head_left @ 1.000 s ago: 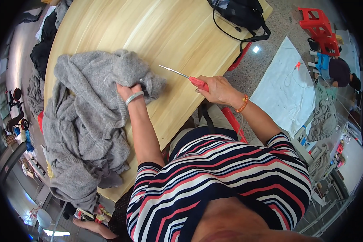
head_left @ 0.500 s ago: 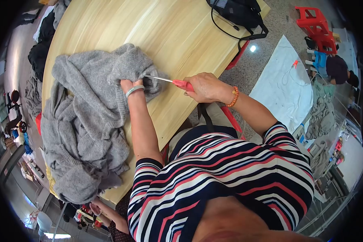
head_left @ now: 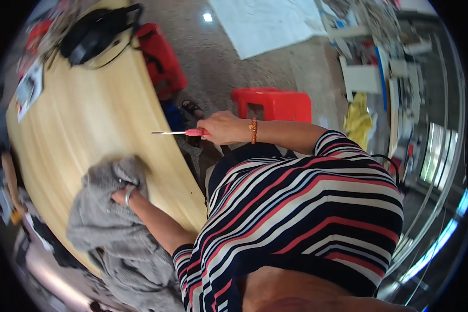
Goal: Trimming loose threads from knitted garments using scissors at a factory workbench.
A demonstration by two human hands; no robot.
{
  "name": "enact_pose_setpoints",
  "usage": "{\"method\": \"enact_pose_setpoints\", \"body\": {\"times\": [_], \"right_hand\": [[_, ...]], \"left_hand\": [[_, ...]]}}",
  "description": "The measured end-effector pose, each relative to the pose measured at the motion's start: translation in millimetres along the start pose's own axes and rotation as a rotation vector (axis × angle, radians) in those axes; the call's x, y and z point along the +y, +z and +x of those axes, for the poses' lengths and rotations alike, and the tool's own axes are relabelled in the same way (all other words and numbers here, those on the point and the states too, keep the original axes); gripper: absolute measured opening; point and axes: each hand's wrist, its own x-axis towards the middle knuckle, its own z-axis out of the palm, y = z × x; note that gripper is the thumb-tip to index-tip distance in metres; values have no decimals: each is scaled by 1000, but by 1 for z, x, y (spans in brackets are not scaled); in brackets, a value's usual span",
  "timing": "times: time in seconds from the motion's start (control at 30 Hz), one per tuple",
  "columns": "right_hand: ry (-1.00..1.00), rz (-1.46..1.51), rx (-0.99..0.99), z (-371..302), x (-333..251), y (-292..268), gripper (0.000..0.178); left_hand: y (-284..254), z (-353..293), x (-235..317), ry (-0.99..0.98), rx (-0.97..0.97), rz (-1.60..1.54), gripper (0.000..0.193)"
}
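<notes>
My right hand (head_left: 224, 128) is closed around the red handle of a pair of scissors (head_left: 193, 132). Their thin metal blades point left over the table's near edge, apart from the cloth. My left hand (head_left: 120, 196) is partly sunk in a grey knitted sweater (head_left: 96, 218), its fingers bent into the fabric and partly hidden by the folds. The sweater lies bunched on the left of the pale wooden table (head_left: 161, 171), and part of it hangs down toward the lower edge.
At the table's far end lies a black bag (head_left: 96, 31) with straps. Red plastic stools (head_left: 283, 101) stand beside the table and in front of me. Beyond them a white sheet (head_left: 268, 26) covers some floor. Shelving with yellow cloth (head_left: 360, 119) is on the right.
The view has swung to the right. The scissors have come away from the sweater, and my two hands are farther apart. My left hand stays at the sweater.
</notes>
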Motion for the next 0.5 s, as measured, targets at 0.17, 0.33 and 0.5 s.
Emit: {"method": "enact_pose_setpoints", "body": {"times": [0.17,0.33,0.5], "right_hand": [[371,-25,325,-102,91,72,26],[799,31,321,-198,153,125,27],[1157,191,333,-291,237,176,23]], "left_hand": [[-5,84,-47,1368,-110,1460,65],[25,-4,13,636,-209,2554,72],[70,-80,86,628,-231,2565,66]]}}
